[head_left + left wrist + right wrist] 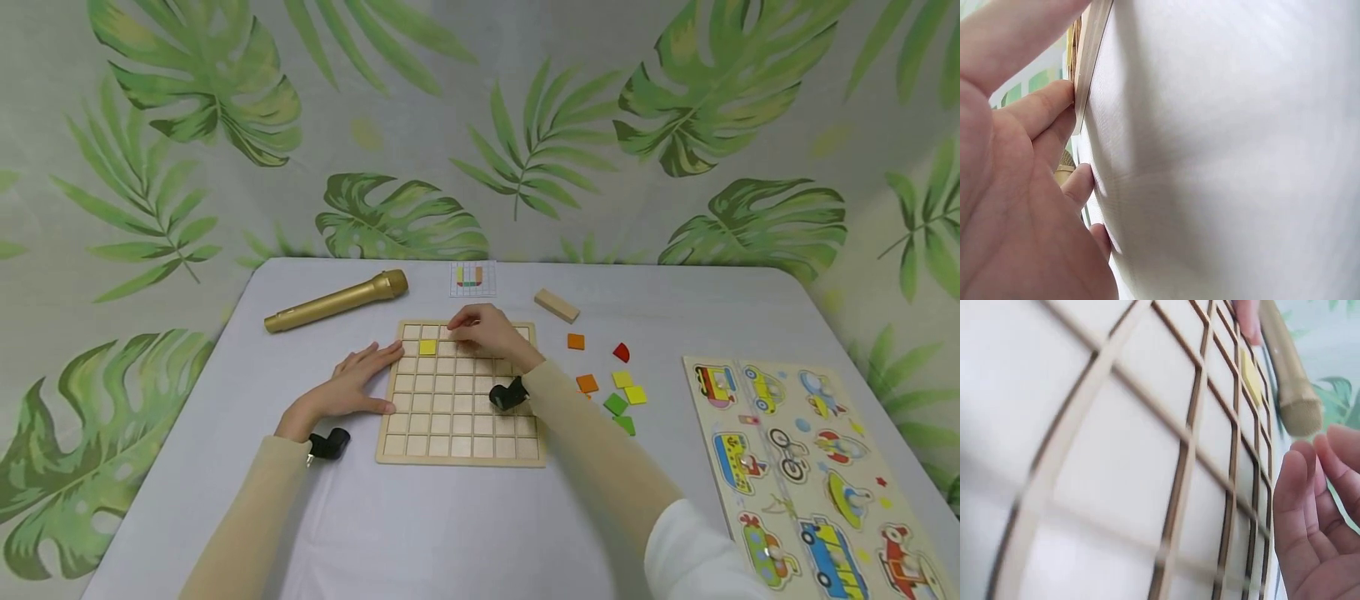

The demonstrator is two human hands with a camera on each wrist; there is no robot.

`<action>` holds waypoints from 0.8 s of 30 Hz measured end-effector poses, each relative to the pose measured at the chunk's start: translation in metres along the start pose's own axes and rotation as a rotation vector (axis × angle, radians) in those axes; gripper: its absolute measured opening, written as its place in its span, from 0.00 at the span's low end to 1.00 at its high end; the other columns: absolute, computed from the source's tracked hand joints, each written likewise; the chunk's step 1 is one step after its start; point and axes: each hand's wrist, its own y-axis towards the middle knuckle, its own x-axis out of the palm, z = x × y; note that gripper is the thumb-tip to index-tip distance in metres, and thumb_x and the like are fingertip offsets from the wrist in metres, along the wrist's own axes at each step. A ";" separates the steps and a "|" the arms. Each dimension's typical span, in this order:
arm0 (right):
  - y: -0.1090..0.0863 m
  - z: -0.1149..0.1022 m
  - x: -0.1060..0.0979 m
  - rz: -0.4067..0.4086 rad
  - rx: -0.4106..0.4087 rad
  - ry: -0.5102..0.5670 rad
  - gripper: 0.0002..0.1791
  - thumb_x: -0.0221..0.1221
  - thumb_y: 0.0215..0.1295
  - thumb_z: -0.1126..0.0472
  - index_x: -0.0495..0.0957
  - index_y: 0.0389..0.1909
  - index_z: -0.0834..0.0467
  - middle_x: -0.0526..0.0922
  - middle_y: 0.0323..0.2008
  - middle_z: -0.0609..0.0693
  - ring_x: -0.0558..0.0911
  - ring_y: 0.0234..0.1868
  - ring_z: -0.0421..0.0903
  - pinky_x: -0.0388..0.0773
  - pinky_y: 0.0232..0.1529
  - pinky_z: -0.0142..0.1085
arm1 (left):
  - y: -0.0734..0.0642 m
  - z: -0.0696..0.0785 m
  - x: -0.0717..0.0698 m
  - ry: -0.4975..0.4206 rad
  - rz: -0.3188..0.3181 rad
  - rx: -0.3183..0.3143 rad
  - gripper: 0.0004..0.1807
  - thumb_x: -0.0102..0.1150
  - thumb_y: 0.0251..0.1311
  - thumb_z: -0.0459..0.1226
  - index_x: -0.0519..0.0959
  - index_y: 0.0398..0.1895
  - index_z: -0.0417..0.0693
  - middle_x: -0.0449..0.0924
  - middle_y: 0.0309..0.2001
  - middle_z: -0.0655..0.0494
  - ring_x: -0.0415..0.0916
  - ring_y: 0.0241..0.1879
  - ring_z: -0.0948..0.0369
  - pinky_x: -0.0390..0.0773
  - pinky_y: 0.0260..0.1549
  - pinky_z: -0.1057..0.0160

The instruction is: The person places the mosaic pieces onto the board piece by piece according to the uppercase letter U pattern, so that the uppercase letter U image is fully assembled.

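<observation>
A wooden grid board (460, 459) lies flat on the table, with one yellow square tile (427, 347) in a cell near its upper left. My left hand (347, 387) rests at the board's left edge, fingers spread and fingertips on the rim. In the left wrist view, its fingers (1054, 103) touch the board's side (1088, 56). Over the upper middle of the board hovers my right hand (486, 332), its fingers bent. In the right wrist view, thumb and fingertips of that hand (1316, 519) come close together, and nothing shows between them. The yellow tile (1250, 378) lies beyond.
Right of the board lie orange tiles (576, 342), a red piece (622, 352), yellow tiles (635, 394) and green tiles (615, 404). Behind are a gold microphone (337, 302), a pattern card (472, 287) and a wooden block (557, 306). A vehicle puzzle board (757, 454) lies far right.
</observation>
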 end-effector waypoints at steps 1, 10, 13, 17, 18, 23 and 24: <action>-0.003 0.003 -0.007 -0.008 -0.003 0.029 0.10 0.58 0.66 0.66 0.80 0.43 0.68 0.81 0.34 0.55 0.80 0.33 0.52 0.77 0.34 0.36 | 0.000 0.000 0.000 0.001 0.004 0.006 0.51 0.69 0.52 0.49 0.53 0.74 0.41 0.45 0.75 0.45 0.33 0.72 0.42 0.32 0.63 0.36; -0.043 0.029 -0.077 -0.051 0.038 0.103 0.15 0.58 0.67 0.64 0.76 0.48 0.72 0.79 0.39 0.63 0.80 0.37 0.57 0.78 0.42 0.42 | 0.001 0.000 -0.001 0.006 -0.016 -0.015 0.52 0.69 0.52 0.49 0.51 0.75 0.44 0.44 0.75 0.47 0.32 0.73 0.44 0.30 0.64 0.38; -0.061 0.036 -0.099 -0.032 0.078 0.085 0.17 0.58 0.67 0.61 0.75 0.50 0.71 0.79 0.44 0.65 0.79 0.41 0.59 0.78 0.44 0.44 | 0.001 0.001 -0.001 0.006 -0.021 -0.022 0.52 0.69 0.52 0.50 0.51 0.75 0.44 0.43 0.75 0.47 0.31 0.73 0.44 0.30 0.64 0.37; -0.082 0.050 -0.127 -0.011 0.115 0.089 0.20 0.59 0.67 0.59 0.73 0.51 0.71 0.78 0.47 0.66 0.78 0.44 0.60 0.78 0.47 0.43 | 0.001 0.002 -0.001 0.005 -0.021 -0.024 0.52 0.69 0.52 0.50 0.50 0.75 0.44 0.43 0.75 0.47 0.31 0.73 0.44 0.30 0.64 0.37; -0.088 0.053 -0.133 -0.008 0.117 0.090 0.20 0.58 0.68 0.59 0.73 0.51 0.71 0.78 0.48 0.66 0.78 0.44 0.60 0.78 0.47 0.42 | 0.001 0.002 -0.001 0.004 -0.020 -0.024 0.52 0.69 0.52 0.50 0.50 0.75 0.44 0.43 0.75 0.47 0.31 0.73 0.44 0.30 0.63 0.37; -0.115 0.071 -0.160 0.009 0.152 0.057 0.21 0.56 0.69 0.57 0.73 0.53 0.70 0.79 0.49 0.66 0.78 0.44 0.57 0.77 0.45 0.39 | 0.000 0.003 0.000 -0.003 -0.019 -0.023 0.52 0.69 0.53 0.49 0.50 0.75 0.44 0.43 0.75 0.48 0.31 0.73 0.44 0.30 0.64 0.38; -0.120 0.074 -0.164 0.013 0.163 0.047 0.21 0.56 0.69 0.56 0.73 0.53 0.69 0.79 0.49 0.65 0.78 0.44 0.56 0.77 0.45 0.38 | 0.000 0.004 0.000 -0.006 -0.018 -0.019 0.52 0.69 0.53 0.48 0.51 0.75 0.43 0.43 0.75 0.47 0.31 0.73 0.43 0.30 0.63 0.37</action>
